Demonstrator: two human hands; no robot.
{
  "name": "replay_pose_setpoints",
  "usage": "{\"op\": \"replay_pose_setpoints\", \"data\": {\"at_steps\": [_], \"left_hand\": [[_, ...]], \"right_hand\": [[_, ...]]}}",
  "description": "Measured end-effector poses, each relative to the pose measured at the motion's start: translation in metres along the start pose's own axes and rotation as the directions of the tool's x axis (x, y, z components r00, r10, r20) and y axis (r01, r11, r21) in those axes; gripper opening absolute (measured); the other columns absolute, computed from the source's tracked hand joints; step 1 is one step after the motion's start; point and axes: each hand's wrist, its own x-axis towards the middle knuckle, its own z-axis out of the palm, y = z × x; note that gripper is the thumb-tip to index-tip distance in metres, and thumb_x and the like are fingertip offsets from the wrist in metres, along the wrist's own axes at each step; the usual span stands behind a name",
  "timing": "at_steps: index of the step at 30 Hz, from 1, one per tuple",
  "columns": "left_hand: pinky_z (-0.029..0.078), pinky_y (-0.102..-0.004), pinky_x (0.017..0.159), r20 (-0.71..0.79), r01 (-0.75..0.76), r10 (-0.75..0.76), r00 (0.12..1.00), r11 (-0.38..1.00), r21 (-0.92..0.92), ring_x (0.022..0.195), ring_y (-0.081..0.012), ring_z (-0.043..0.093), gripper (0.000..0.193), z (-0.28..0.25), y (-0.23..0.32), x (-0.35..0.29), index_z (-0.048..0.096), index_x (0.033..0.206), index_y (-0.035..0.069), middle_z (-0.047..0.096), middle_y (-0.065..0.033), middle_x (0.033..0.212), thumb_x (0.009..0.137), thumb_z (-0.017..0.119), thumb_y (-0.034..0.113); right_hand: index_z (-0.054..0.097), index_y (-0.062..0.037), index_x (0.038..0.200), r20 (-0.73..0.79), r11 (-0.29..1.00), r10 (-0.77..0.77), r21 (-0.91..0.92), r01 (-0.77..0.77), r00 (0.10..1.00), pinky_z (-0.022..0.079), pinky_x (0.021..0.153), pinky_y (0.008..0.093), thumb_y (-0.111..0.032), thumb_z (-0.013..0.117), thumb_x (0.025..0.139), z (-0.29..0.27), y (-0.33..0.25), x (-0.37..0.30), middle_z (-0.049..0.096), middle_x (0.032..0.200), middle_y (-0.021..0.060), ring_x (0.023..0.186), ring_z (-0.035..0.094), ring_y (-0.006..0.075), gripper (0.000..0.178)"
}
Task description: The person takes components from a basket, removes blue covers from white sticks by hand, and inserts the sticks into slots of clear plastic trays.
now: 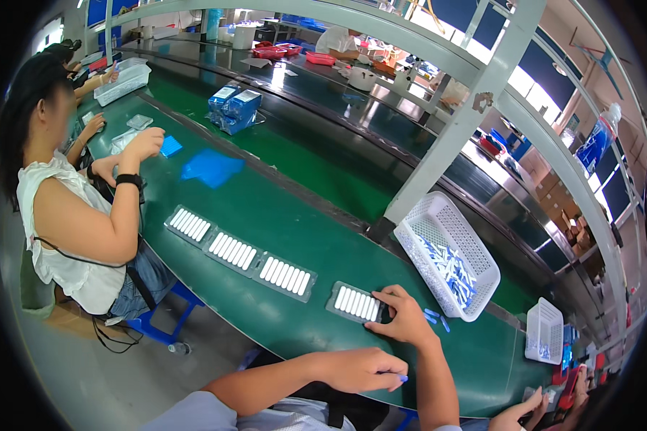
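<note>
Clear tray (333, 302) of white sticks (358, 303) lies crosswise — right hand (407, 317), nearer, grips its right end; left hand (361, 370) pinches a blue stick (403, 378).

Left of you: blue stool (187, 293), clear bottle (180, 348) on floor (140, 373). Ahead: pale metal post (449, 136); farther off, red trays (269, 52). Your upper right: blue-labelled bottle (595, 145).
</note>
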Motion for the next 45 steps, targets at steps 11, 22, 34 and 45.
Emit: {"op": "replay_pose_setpoints", "data": {"at_steps": [11, 22, 34, 45], "left_hand": [[0.044, -0.0218, 0.065, -0.525, 0.150, -0.397, 0.753, 0.880, -0.450, 0.074, -0.0066, 0.054, 0.024, 0.022, -0.038, -0.200, 0.065, 0.109, 0.001, 0.059, -0.0015, 0.084, 0.107, 0.051, 0.020], [0.042, -0.0229, 0.064, -0.576, -0.027, -0.208, 0.790, 0.928, -0.372, 0.068, -0.0068, 0.047, 0.025, 0.015, -0.050, -0.124, 0.065, 0.112, -0.001, 0.055, 0.0005, 0.081, 0.107, 0.052, 0.020], [0.048, -0.0367, 0.088, -0.332, 0.206, -0.202, 0.921, 0.978, -0.023, 0.097, -0.0266, 0.063, 0.028, 0.014, -0.050, 0.004, 0.062, 0.122, -0.001, 0.066, -0.0169, 0.104, 0.103, 0.046, 0.011], [0.047, -0.0310, 0.061, -0.286, 0.368, -0.336, 0.897, 0.927, 0.065, 0.062, -0.0133, 0.056, 0.018, -0.015, -0.032, 0.058, 0.063, 0.101, 0.002, 0.063, -0.0067, 0.080, 0.101, 0.048, 0.012]], "right_hand": [[0.068, -0.0016, 0.124, 0.007, 0.997, -0.046, -0.061, 0.046, 0.999, 0.055, 0.087, 0.0397, -0.036, 0.085, 0.071, 0.030, -0.033, 0.022, 0.062, 0.119, 0.0112, 0.100, 0.067, 0.0306, 0.065], [0.058, -0.0025, 0.135, -0.181, 0.996, -0.018, 0.084, 0.033, 0.983, 0.050, 0.094, 0.0412, -0.033, 0.086, 0.074, 0.043, -0.027, -0.011, 0.057, 0.127, 0.0158, 0.113, 0.059, 0.0338, 0.074], [0.077, -0.0101, 0.095, -0.460, 0.987, -0.156, -0.035, 0.157, 0.874, 0.044, 0.073, 0.0342, -0.014, 0.082, 0.076, 0.012, -0.025, -0.114, 0.067, 0.084, 0.0033, 0.075, 0.062, 0.0211, 0.020], [0.076, -0.0059, 0.093, -0.415, 0.907, -0.112, 0.328, 0.264, 0.903, 0.048, 0.067, 0.0310, -0.003, 0.078, 0.079, -0.024, 0.033, -0.092, 0.069, 0.084, 0.0068, 0.072, 0.062, 0.0182, 0.015]]}}
